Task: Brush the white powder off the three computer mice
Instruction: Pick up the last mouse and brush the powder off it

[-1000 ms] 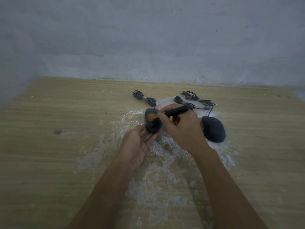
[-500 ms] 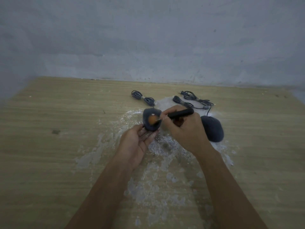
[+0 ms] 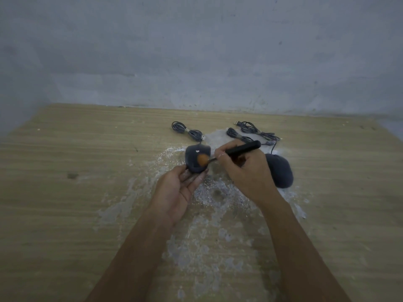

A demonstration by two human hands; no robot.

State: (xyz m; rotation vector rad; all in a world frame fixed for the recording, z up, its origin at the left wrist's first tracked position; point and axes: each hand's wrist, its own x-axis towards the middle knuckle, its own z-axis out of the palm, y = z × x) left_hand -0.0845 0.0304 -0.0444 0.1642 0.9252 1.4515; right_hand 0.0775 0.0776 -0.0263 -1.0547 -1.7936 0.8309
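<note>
Near the centre of the frame we see the left hand (image 3: pixel 174 194), palm up, its fingers curled under a dark rounded computer mouse (image 3: pixel 196 158) held clear of the pale wood-grain worktop (image 3: pixel 65 214). The right hand (image 3: pixel 246 171) pinches a black-handled brush (image 3: pixel 242 148), and its orange bristle head (image 3: pixel 202 160) touches the top of the held mouse, just below a small white fleck. A second dark mouse (image 3: pixel 280 171) lies on the worktop just right of the right hand, partly hidden by it. We cannot make out a third mouse. White powder (image 3: pixel 209 192) is scattered across the worktop under and below both hands. Above them, three coiled dark cables (image 3: pixel 187 131) lie near the grey wall (image 3: pixel 196 51).
</note>
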